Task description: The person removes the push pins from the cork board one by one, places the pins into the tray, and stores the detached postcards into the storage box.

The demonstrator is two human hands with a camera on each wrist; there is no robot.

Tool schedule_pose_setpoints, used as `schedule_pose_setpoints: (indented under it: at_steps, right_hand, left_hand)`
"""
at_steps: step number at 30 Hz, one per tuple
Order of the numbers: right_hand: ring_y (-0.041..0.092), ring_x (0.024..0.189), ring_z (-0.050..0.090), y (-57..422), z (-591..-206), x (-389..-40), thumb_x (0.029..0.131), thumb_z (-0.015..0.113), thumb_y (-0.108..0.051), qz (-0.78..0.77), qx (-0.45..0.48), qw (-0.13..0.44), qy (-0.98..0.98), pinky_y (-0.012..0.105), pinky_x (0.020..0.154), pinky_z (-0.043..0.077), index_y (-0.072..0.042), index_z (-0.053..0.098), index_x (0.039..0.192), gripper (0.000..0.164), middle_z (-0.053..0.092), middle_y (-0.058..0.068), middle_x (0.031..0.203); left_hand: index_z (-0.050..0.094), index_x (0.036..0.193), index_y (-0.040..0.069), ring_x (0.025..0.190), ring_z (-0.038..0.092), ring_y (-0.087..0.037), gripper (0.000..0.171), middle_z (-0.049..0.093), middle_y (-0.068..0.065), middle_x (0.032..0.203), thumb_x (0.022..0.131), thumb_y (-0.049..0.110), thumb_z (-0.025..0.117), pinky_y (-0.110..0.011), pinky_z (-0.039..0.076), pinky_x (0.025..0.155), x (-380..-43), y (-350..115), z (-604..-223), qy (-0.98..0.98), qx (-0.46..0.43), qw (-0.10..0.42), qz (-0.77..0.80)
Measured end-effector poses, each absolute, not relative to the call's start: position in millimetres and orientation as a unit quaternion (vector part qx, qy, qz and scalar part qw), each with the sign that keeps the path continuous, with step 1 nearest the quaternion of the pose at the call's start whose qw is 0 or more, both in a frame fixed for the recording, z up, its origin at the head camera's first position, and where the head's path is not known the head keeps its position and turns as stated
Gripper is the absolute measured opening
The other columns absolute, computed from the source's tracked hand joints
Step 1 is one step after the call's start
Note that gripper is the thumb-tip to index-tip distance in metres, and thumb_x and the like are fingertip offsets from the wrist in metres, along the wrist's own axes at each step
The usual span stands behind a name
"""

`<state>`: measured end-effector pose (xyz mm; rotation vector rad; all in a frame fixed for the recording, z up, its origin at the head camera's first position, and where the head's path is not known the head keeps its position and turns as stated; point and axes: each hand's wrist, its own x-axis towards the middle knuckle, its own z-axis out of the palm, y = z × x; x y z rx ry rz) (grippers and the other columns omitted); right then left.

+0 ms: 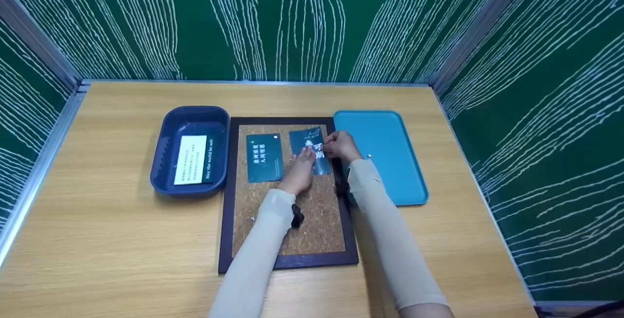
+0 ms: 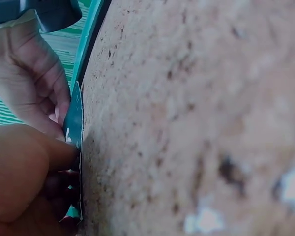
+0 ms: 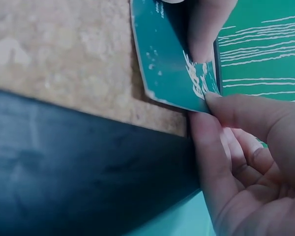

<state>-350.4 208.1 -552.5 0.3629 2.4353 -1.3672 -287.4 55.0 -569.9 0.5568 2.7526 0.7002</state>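
Observation:
A dark green card (image 1: pixel 298 137) with white characters lies at the upper right of the framed cork board (image 1: pixel 287 235). My left hand (image 1: pixel 298 171) rests its fingers on the face of this card. At the card's right edge, my right hand (image 1: pixel 342 146) pinches it between thumb and index finger, as the right wrist view shows with the thumb (image 3: pixel 241 110) on the printed side. That edge stands slightly off the cork. Left of it on the board lies a second green card (image 1: pixel 265 167), with a small pale pin (image 1: pixel 276 137) at its upper right corner.
A dark blue box (image 1: pixel 158 174) left of the board holds a white-and-green card (image 1: pixel 190 159). On the right, a light blue tray (image 1: pixel 390 176) sits against the board's frame, with a small white pin (image 1: pixel 369 155) on it. Patterned green panels (image 1: pixel 312 25) enclose the wooden table (image 1: pixel 112 240).

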Motion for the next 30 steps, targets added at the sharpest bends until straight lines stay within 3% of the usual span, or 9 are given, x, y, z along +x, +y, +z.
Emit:
schedule_pose_setpoints:
  at_steps: [14, 18, 22, 24, 25, 26, 27, 28, 30]
  right_hand:
    - [0.024, 0.09, 0.067, 205.7, -549.7, -348.6, 0.088, 0.065, -0.005, -0.452, 0.133, 0.153, 0.869, 0.033, 0.075, 0.06, -0.001, 0.061, 0.1, 0.013, 0.06, 0.011, 0.099]
    - [0.02, 0.082, 0.067, 208.2, -549.6, -348.5, 0.087, 0.066, -0.005, -0.449, 0.125, 0.152, 0.871, 0.032, 0.072, 0.06, 0.0, 0.062, 0.102, 0.016, 0.06, 0.011, 0.098]
    - [0.019, 0.078, 0.066, 209.2, -550.4, -347.8, 0.087, 0.067, -0.004, -0.455, 0.118, 0.151, 0.869, 0.032, 0.072, 0.06, 0.001, 0.062, 0.103, 0.018, 0.061, 0.012, 0.1]
    - [0.021, 0.084, 0.067, 208.9, -550.6, -347.8, 0.087, 0.067, -0.004, -0.457, 0.121, 0.153, 0.868, 0.033, 0.073, 0.06, 0.001, 0.062, 0.102, 0.016, 0.062, 0.013, 0.103]
    - [0.022, 0.086, 0.067, 208.8, -550.5, -347.9, 0.087, 0.067, -0.004, -0.457, 0.122, 0.154, 0.868, 0.034, 0.074, 0.06, 0.0, 0.061, 0.101, 0.016, 0.062, 0.014, 0.104]
    - [0.023, 0.088, 0.067, 208.8, -550.6, -348.1, 0.088, 0.067, -0.005, -0.456, 0.123, 0.155, 0.868, 0.034, 0.075, 0.06, 0.0, 0.061, 0.101, 0.015, 0.063, 0.014, 0.105]
    - [0.024, 0.09, 0.067, 208.7, -550.4, -348.3, 0.088, 0.066, -0.005, -0.454, 0.124, 0.157, 0.868, 0.034, 0.075, 0.06, -0.001, 0.06, 0.1, 0.014, 0.063, 0.014, 0.105]
    - [0.024, 0.09, 0.068, 208.6, -550.4, -348.7, 0.088, 0.066, -0.005, -0.453, 0.125, 0.158, 0.868, 0.035, 0.075, 0.06, -0.001, 0.06, 0.1, 0.014, 0.063, 0.014, 0.105]
    - [0.025, 0.091, 0.068, 208.2, -550.3, -349.4, 0.089, 0.065, -0.005, -0.453, 0.128, 0.161, 0.868, 0.035, 0.076, 0.06, -0.001, 0.06, 0.1, 0.013, 0.064, 0.014, 0.105]
  left_hand:
    - [0.039, 0.146, 0.003, 0.146, 0.023, -0.029, 0.045, 0.028, -0.015, 0.157, 0.104, 0.02, 0.04, -0.043, 0.021, 0.12, -295.0, 31.1, -553.7, 0.878, 0.17, 0.148, 0.422]
    - [0.035, 0.148, 0.006, 0.145, 0.027, -0.026, 0.047, 0.028, -0.014, 0.157, 0.104, 0.023, 0.039, -0.041, 0.024, 0.119, -297.5, 17.8, -546.1, 0.854, 0.152, 0.145, 0.476]
    - [0.032, 0.151, 0.016, 0.109, 0.062, -0.022, 0.05, 0.057, -0.016, 0.134, 0.104, 0.031, 0.039, -0.038, 0.048, 0.1, -297.2, 2.1, -535.4, 0.839, 0.128, 0.138, 0.51]
    - [0.032, 0.151, 0.02, 0.071, 0.06, -0.021, 0.05, 0.066, -0.015, 0.099, 0.104, 0.036, 0.039, -0.038, 0.053, 0.077, -296.1, -7.5, -528.3, 0.834, 0.123, 0.132, 0.522]
    - [0.032, 0.151, 0.022, 0.07, 0.059, -0.021, 0.05, 0.067, -0.014, 0.098, 0.104, 0.036, 0.039, -0.039, 0.052, 0.076, -295.9, -12.4, -525.1, 0.833, 0.119, 0.127, 0.525]
    - [0.032, 0.151, 0.023, 0.076, 0.063, -0.021, 0.05, 0.067, -0.014, 0.099, 0.103, 0.037, 0.039, -0.04, 0.053, 0.08, -296.1, -17.7, -522.0, 0.835, 0.119, 0.119, 0.524]
    - [0.032, 0.151, 0.024, 0.095, 0.065, -0.023, 0.049, 0.065, -0.016, 0.118, 0.104, 0.036, 0.039, -0.042, 0.051, 0.092, -295.9, -23.1, -518.8, 0.837, 0.116, 0.112, 0.523]
    - [0.031, 0.151, 0.023, 0.102, 0.064, -0.027, 0.05, 0.063, -0.015, 0.123, 0.104, 0.035, 0.039, -0.043, 0.049, 0.095, -296.3, -29.0, -516.3, 0.836, 0.117, 0.11, 0.524]
    - [0.03, 0.152, 0.022, 0.134, 0.046, -0.027, 0.05, 0.044, -0.008, 0.149, 0.104, 0.033, 0.039, -0.043, 0.036, 0.112, -297.0, -41.2, -511.7, 0.839, 0.111, 0.098, 0.524]
